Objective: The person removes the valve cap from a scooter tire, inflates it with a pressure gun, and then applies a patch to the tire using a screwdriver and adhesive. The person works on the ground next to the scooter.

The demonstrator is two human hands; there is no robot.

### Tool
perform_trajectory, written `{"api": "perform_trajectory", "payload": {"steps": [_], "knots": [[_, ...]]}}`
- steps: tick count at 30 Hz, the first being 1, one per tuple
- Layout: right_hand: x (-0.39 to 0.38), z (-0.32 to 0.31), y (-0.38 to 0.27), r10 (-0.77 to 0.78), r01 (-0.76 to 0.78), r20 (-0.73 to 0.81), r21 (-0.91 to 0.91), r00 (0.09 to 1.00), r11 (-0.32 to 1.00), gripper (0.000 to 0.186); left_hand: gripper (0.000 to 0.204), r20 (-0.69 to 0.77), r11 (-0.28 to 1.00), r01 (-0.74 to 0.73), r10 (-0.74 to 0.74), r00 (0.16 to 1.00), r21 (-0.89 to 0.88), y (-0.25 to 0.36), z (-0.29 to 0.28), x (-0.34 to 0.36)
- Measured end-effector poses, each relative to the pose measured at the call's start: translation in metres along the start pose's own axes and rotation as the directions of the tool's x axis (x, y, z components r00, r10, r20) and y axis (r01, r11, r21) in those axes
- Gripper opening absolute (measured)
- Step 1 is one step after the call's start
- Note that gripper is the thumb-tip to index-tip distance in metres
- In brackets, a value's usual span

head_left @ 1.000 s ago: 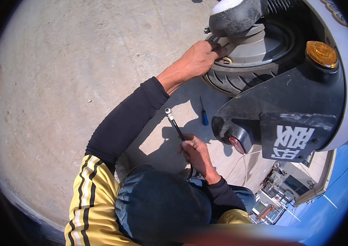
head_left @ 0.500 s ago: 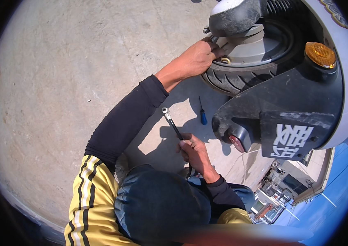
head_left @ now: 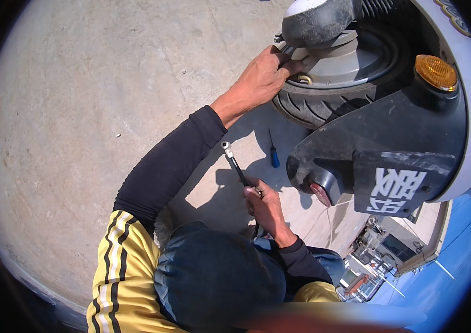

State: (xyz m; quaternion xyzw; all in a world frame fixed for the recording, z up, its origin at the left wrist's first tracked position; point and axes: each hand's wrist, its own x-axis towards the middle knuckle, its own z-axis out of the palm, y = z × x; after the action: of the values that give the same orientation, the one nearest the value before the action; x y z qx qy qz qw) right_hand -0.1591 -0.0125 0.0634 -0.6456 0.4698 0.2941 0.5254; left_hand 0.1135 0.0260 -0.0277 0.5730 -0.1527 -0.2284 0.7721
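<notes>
My left hand [head_left: 261,77] reaches to the scooter's wheel [head_left: 335,72], fingers closed at the near side of the rim. What they pinch there is hidden by the fingers and shadow. Beside the fingertips, a small yellowish curved piece [head_left: 305,79] shows on the rim, just inside the black tyre [head_left: 321,108]. Lower down, my right hand [head_left: 268,208] is wrapped round an air hose chuck [head_left: 235,166], a dark stem with a round metal head pointing up and left. The chuck's head is apart from the wheel.
A screwdriver [head_left: 274,157] with a blue handle lies on the concrete ground [head_left: 96,111] below the tyre. The scooter's black mudguard [head_left: 374,127], amber indicator [head_left: 436,72] and red reflector [head_left: 319,195] fill the right. Rounded dark blue cloth [head_left: 218,277] covers the lower middle.
My left hand's grip at the rim has shifted slightly, its back lifting a little. My right hand and the chuck have moved slightly to the right.
</notes>
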Motion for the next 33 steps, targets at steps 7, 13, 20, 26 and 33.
{"api": "perform_trajectory", "payload": {"steps": [7, 13, 20, 26, 33], "knots": [[-0.002, -0.002, -0.001, 0.003, -0.003, -0.002, 0.058, 1.0, 0.998, 0.032, 0.036, 0.197, 0.976, 0.058, -0.016, 0.98, -0.21, 0.0, -0.008, 0.004], [-0.003, 0.002, -0.004, -0.049, 0.049, 0.033, 0.029, 0.998, 0.998, 0.031, 0.036, 0.038, 0.994, -0.111, 0.112, 0.993, -0.019, -0.002, -0.002, 0.007], [-0.006, 0.0, -0.006, -0.04, 0.04, 0.008, 0.034, 0.999, 0.999, 0.03, 0.036, 0.218, 0.995, 0.065, -0.046, 0.975, -0.081, 0.008, -0.01, 0.002], [-0.006, -0.003, -0.009, -0.124, 0.124, -0.08, -0.004, 0.989, 0.992, 0.03, 0.037, -0.083, 0.939, -0.031, 0.063, 0.995, 0.343, -0.039, -0.047, -0.002], [0.012, 0.019, -0.061, -0.323, 0.361, -0.165, 0.336, 0.932, 0.87, 0.043, 0.038, -0.193, 0.927, 0.158, -0.095, 0.977, 0.341, -0.024, -0.066, -0.031]]}}
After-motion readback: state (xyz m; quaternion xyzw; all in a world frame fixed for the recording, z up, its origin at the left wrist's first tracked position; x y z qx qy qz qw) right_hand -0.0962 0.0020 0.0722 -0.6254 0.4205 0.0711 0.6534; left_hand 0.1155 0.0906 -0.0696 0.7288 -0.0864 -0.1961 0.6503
